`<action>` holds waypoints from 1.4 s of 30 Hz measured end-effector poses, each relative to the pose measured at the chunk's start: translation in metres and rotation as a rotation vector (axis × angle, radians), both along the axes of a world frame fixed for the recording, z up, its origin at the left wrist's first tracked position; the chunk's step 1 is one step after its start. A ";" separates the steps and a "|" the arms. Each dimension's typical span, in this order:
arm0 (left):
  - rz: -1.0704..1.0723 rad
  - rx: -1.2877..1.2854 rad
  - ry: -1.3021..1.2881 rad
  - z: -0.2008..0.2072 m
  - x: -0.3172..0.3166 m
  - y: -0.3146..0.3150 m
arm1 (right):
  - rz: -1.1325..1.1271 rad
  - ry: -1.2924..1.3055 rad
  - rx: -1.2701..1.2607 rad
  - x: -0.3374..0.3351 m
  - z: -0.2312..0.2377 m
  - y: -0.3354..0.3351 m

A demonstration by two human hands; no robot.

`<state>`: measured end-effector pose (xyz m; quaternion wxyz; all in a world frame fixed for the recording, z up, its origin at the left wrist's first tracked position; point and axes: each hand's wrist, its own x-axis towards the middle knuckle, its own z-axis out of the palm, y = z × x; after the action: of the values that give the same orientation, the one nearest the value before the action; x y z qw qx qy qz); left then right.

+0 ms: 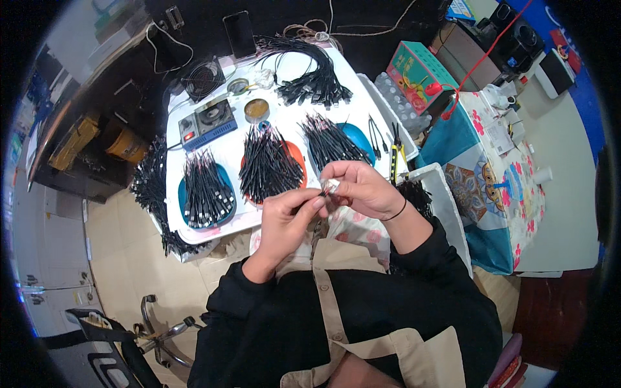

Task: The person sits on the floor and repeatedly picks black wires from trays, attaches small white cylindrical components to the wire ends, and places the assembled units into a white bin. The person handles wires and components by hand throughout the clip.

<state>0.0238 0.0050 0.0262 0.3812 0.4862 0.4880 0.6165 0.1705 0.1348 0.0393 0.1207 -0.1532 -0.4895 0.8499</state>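
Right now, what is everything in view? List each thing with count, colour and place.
white table: one, centre
cable piles on dishes: three, black; left on a blue dish, middle on an orange dish, right on a blue dish
cable bundle: one, black, table's far end
heater unit: one, blue-grey, far left of table
round tin: one, brass-coloured, beside the unit
small fan: one, black, far left corner
pliers: one, yellow-handled, right edge
green box: one, upper right
left hand: fingers pinching a black wire
right hand: holding a small silvery piece
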 end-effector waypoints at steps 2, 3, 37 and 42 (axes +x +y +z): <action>-0.013 -0.022 -0.174 -0.005 -0.005 0.001 | -0.004 -0.052 0.126 -0.004 -0.013 0.034; -0.013 -0.045 -0.244 -0.007 -0.007 0.002 | -0.022 -0.024 0.174 -0.008 -0.019 0.064; -0.079 -0.140 -0.761 0.022 -0.008 0.028 | -0.517 -0.048 0.977 -0.006 0.025 0.114; -0.129 -0.128 -0.674 0.054 0.003 0.067 | -0.439 -0.210 1.377 0.033 0.007 -0.033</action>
<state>0.0268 0.0725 0.0798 0.5889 0.2600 0.3408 0.6852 0.2037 0.1023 0.0466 0.3100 -0.2179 -0.8800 0.2864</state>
